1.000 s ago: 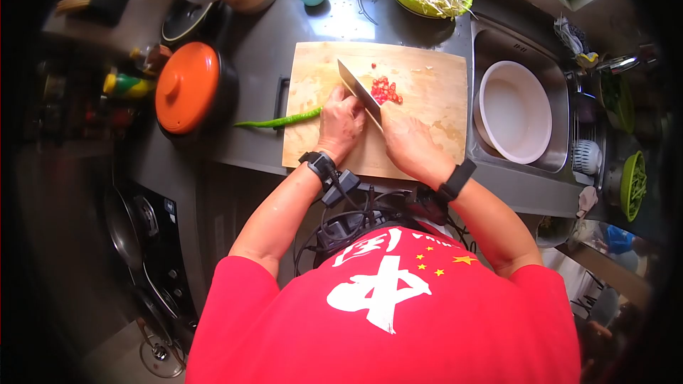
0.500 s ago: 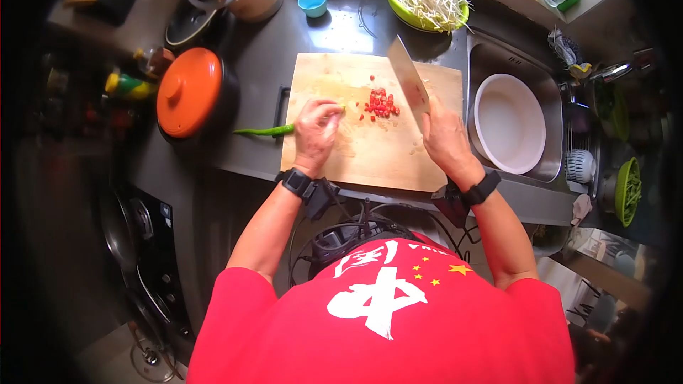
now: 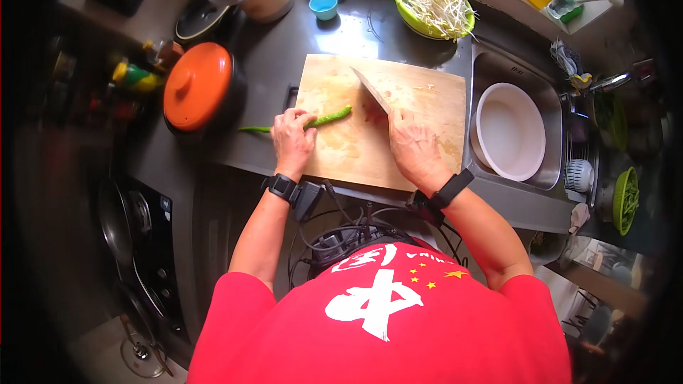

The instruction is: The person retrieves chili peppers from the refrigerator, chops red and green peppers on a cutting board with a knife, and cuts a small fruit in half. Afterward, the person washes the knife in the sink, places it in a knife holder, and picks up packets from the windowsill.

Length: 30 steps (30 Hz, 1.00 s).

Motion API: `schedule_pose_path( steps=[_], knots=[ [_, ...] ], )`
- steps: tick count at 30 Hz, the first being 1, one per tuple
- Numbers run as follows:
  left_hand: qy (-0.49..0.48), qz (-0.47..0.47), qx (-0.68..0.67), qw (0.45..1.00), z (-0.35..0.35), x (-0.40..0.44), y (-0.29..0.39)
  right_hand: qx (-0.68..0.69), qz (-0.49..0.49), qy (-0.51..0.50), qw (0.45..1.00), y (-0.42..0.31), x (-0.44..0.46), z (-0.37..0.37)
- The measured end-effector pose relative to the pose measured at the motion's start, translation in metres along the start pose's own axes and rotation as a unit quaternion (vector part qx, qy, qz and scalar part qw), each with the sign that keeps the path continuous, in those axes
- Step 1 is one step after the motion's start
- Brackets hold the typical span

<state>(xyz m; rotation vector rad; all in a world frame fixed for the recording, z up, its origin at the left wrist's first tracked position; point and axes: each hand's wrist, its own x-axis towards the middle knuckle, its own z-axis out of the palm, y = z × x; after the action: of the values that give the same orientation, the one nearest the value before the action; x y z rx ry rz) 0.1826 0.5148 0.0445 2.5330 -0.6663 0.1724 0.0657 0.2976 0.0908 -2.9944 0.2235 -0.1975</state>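
Observation:
On the wooden cutting board [image 3: 338, 160], my left hand [image 3: 293, 144] is closed around a long green chili pepper [image 3: 334, 116]. One end of the pepper points right across the board, and its thin tail sticks out past the left edge. My right hand [image 3: 416, 148] grips a cleaver [image 3: 371, 91] by its handle, which the fingers hide. Its blade slants up and left, a short gap to the right of the pepper's end. Beside the blade is a patch of chopped red chili [image 3: 371, 111], mostly hidden by the blade and partly in shadow.
An orange-lidded pot [image 3: 198, 87] stands left of the board. Behind are a small blue cup [image 3: 324, 6] and a green bowl of bean sprouts [image 3: 434, 1]. To the right, a white basin [image 3: 509, 131] sits in the sink [image 3: 491, 64].
My left hand has taken hold of the green chili pepper, which now reaches farther right onto the board. The cleaver has moved left, over the chopped red chili.

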Motion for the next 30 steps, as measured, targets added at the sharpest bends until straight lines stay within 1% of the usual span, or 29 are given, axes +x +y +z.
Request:
schedule_pose_path(
  steps=[3, 4, 7, 8, 12, 15, 18, 24, 27, 28, 30],
  knots=[
    [-0.002, 0.003, 0.004, 1.000, 0.000, -0.001, -0.002, 0.002, -0.011, 0.031, 0.999, 0.016, 0.001, 0.000],
    [-0.005, 0.005, 0.005, 1.000, 0.000, -0.002, -0.003, 0.045, 0.018, 0.011, 0.999, 0.024, 0.002, -0.003],
    [0.003, 0.011, 0.020, 1.000, 0.002, -0.006, -0.010, 0.203, 0.005, 0.032, 0.979, 0.051, -0.010, -0.016],
    [0.007, 0.009, 0.021, 1.000, 0.000, -0.007, -0.012, 0.259, -0.034, 0.046, 0.964, 0.060, -0.014, -0.020],
    [0.013, 0.002, 0.002, 1.000, -0.009, -0.008, -0.016, 0.252, -0.066, -0.107, 0.960, 0.073, -0.037, -0.033],
    [0.005, -0.003, -0.011, 1.000, -0.012, -0.009, -0.017, 0.259, -0.051, -0.149, 0.953, 0.072, -0.039, -0.026],
    [-0.015, 0.003, -0.013, 1.000, -0.013, -0.011, -0.009, 0.260, -0.012, -0.113, 0.959, 0.063, -0.030, -0.024],
    [-0.045, 0.003, -0.018, 0.999, -0.013, -0.027, 0.011, 0.285, -0.014, -0.020, 0.958, 0.034, -0.030, -0.007],
    [-0.054, -0.001, -0.053, 0.997, -0.012, -0.031, 0.014, 0.246, 0.007, -0.023, 0.969, 0.016, -0.031, -0.010],
    [-0.054, 0.013, -0.082, 0.995, -0.010, -0.031, 0.012, 0.227, 0.009, -0.044, 0.973, 0.015, -0.030, -0.009],
    [-0.053, 0.003, -0.113, 0.992, -0.006, -0.033, 0.018, 0.208, 0.006, -0.079, 0.975, 0.009, -0.027, -0.010]
  ],
)
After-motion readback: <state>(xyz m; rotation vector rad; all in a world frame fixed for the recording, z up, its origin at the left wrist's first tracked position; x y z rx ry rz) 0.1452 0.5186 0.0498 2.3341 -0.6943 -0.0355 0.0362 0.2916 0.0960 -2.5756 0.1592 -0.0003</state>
